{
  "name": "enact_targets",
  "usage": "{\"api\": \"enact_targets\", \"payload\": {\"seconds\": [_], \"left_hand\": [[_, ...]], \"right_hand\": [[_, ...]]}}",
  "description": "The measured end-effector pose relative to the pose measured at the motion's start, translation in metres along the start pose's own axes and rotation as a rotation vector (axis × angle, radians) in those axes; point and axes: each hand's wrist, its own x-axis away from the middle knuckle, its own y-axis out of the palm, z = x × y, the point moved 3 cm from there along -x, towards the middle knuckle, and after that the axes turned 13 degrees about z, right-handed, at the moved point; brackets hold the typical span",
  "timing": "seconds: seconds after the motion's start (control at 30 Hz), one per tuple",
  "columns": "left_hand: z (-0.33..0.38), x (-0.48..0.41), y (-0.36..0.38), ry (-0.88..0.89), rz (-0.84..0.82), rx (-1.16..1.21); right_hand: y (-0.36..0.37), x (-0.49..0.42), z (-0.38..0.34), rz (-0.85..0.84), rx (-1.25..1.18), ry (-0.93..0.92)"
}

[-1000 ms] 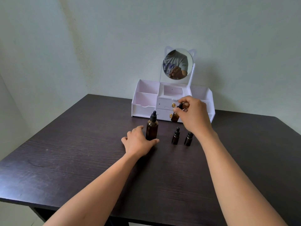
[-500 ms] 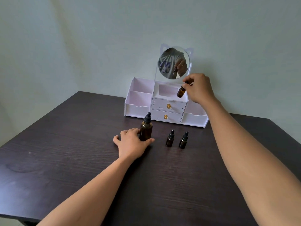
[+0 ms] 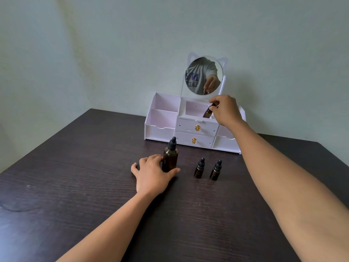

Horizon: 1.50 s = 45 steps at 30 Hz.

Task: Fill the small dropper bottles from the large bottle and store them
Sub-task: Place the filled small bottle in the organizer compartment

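Observation:
My right hand (image 3: 226, 110) pinches the cap of a small amber dropper bottle (image 3: 207, 112), tilted, its base inside the top middle compartment of the white organizer (image 3: 162, 118). A large amber dropper bottle (image 3: 170, 157) stands upright on the dark table. My left hand (image 3: 153, 173) rests flat on the table, thumb and fingers around the base of the large bottle. Two more small dropper bottles (image 3: 200, 168) (image 3: 216, 170) stand upright side by side to the right of the large one.
The organizer has two closed drawers with gold knobs (image 3: 197, 128), open side compartments and a round cat-eared mirror (image 3: 204, 75) on top. It stands at the back of the dark wooden table (image 3: 75, 186), against a pale green wall.
My right hand has carried the small bottle from in front of the drawers up and then down into the organizer's top middle compartment. The left hand has stayed by the large bottle.

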Motion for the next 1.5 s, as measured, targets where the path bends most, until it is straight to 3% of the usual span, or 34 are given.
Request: {"api": "enact_targets", "payload": {"seconds": [0.43, 1.2, 1.5], "left_hand": [[-0.004, -0.003, 0.006, -0.004, 0.009, -0.004], [-0.004, -0.005, 0.005, -0.014, 0.012, -0.002], [-0.003, -0.003, 0.004, -0.020, -0.018, -0.023]], "right_hand": [[0.014, -0.007, 0.003, -0.091, 0.131, -0.048], [0.023, -0.015, 0.009, -0.161, 0.138, -0.042], [0.004, -0.012, 0.003, -0.069, 0.073, -0.025]]}}
